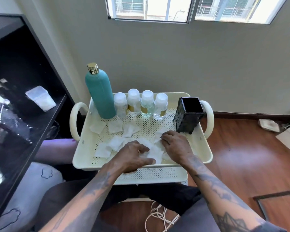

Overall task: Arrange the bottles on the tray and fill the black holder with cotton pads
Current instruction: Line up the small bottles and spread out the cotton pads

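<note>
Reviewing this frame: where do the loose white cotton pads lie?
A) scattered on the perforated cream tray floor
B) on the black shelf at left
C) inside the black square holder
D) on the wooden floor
A: the white cotton pads lie scattered across the perforated cream tray, under both hands, while the black square holder shows only a dark opening.

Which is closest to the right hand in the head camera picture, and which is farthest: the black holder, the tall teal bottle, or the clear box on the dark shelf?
From the right hand:
1. Black holder, just beyond it at the tray's right end.
2. Tall teal bottle, at the tray's far left corner.
3. Clear box, off the tray on the dark shelf to the left.
</note>
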